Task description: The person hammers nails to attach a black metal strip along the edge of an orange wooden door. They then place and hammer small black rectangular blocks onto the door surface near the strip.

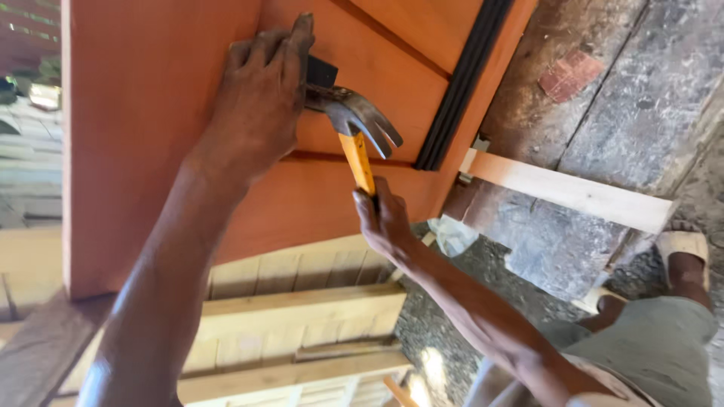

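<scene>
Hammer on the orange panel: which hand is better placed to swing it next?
Right. The right hand grips the hammer by its yellow handle, while the left hand lies pressed on the orange panel beside the head.

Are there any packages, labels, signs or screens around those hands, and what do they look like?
None in view. The left hand presses on an orange wooden panel; the right hand holds a yellow-handled hammer against it.
</scene>
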A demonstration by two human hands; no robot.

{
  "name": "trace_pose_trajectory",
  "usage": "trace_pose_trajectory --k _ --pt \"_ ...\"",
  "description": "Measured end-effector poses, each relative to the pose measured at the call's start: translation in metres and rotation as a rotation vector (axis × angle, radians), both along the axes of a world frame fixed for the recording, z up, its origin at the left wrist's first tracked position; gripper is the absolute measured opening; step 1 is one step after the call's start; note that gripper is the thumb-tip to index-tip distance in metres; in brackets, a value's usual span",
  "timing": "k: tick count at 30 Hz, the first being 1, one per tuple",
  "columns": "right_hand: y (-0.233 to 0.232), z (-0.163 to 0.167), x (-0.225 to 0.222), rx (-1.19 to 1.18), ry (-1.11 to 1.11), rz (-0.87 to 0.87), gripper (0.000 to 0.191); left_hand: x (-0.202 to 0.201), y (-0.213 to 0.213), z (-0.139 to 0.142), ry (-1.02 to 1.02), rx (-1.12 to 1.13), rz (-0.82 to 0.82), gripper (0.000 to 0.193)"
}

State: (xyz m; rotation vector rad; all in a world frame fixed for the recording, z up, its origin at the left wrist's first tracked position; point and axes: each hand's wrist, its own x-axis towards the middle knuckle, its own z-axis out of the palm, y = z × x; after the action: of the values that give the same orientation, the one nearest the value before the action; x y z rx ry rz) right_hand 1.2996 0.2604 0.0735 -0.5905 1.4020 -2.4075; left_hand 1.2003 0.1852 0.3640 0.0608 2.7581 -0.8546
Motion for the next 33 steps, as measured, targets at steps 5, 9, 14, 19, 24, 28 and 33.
trace_pose_trajectory --k 5,9,14,19,24,28,33 --pt "-0.001 -0.003 0.001 0.063 0.060 0.008 0.024 -0.003 0.000 -0.001 0.028 -0.023 0.049 0.089" --pt "0.022 -0.033 -0.012 0.341 -0.042 0.197 0.025 -0.006 0.005 0.006 0.066 -0.110 -0.071 0.083" --pt "0.120 -0.127 -0.055 0.599 0.027 0.187 0.030 -0.016 0.023 0.020 0.021 -0.270 -0.059 0.076" --pt "0.215 -0.210 -0.124 1.018 0.113 0.089 0.035 -0.012 0.042 0.031 -0.123 -0.404 -0.072 0.069" --pt "0.277 -0.256 -0.242 1.368 0.593 -0.125 0.038 -0.009 0.040 0.040 -0.112 -0.528 -0.211 0.054" --pt "0.290 -0.286 -0.331 1.411 0.927 -0.177 0.029 0.004 0.027 0.025 -0.066 -0.432 -0.235 0.044" --pt "0.271 -0.304 -0.384 1.454 1.011 -0.095 0.028 0.037 0.036 0.014 0.002 -0.204 -0.259 0.026"
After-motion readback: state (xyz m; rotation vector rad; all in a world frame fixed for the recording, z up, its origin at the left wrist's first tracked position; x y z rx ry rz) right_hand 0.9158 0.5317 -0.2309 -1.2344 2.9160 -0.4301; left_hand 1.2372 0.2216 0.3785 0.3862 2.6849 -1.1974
